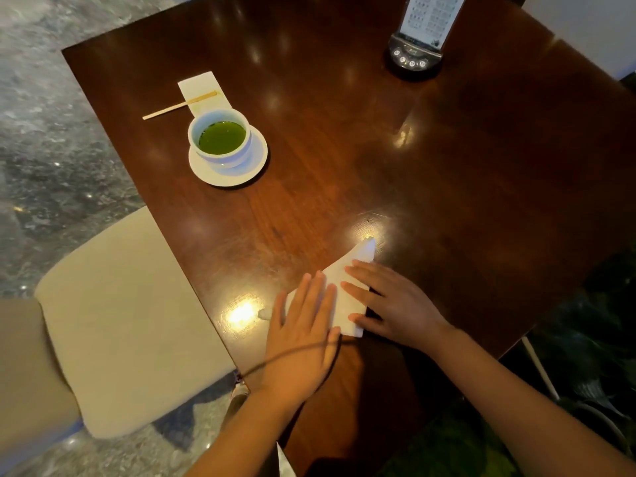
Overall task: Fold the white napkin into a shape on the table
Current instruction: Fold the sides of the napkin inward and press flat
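White napkin [347, 287] flat beneath left hand [303, 335] and right hand [395, 304].

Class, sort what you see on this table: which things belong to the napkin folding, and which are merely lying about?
Part of the job: white napkin, left hand, right hand, table.

Lying about: cup of green tea, saucer, wooden stick, small paper, menu stand, chair.

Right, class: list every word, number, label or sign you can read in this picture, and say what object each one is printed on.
No text here can be read.
Upright printed card in the black stand: rows of print, too small and blurred.
Black stand base with round buttons: markings too blurred.
White folded napkin, white cup of green tea, white saucer, white paper strip under the wooden stick: no print visible.
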The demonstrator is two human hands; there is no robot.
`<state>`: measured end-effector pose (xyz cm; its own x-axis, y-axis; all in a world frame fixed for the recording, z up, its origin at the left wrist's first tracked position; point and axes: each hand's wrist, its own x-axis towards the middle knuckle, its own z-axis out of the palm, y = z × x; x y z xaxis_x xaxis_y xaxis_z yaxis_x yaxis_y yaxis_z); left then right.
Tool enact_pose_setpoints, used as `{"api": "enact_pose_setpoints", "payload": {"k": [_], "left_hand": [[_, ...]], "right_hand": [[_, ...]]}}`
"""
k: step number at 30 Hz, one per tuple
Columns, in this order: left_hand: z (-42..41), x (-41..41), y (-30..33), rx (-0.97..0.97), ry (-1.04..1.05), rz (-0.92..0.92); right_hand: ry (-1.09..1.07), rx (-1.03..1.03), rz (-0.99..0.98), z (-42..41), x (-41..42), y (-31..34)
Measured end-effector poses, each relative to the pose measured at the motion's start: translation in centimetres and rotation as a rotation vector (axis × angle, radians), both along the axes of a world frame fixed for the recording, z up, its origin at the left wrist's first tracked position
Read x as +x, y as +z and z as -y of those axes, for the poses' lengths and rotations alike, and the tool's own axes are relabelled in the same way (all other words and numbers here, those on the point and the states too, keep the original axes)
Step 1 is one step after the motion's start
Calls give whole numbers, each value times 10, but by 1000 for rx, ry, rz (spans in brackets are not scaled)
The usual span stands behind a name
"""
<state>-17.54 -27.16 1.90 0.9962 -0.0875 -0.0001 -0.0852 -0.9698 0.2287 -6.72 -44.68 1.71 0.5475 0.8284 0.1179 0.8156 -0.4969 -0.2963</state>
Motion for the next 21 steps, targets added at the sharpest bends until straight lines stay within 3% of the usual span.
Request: {"api": "enact_pose_setpoints", "payload": {"k": [5,13,21], "left_hand": [[15,-4,-6,-9,70,-55],[6,-7,-8,-1,61,-79],[-52,15,-5,-86,47,-74]], "right_hand": [[110,-2,7,3,10,2],[23,23,-34,-8,-1,2],[-9,50,5,-56,15,-7]]}}
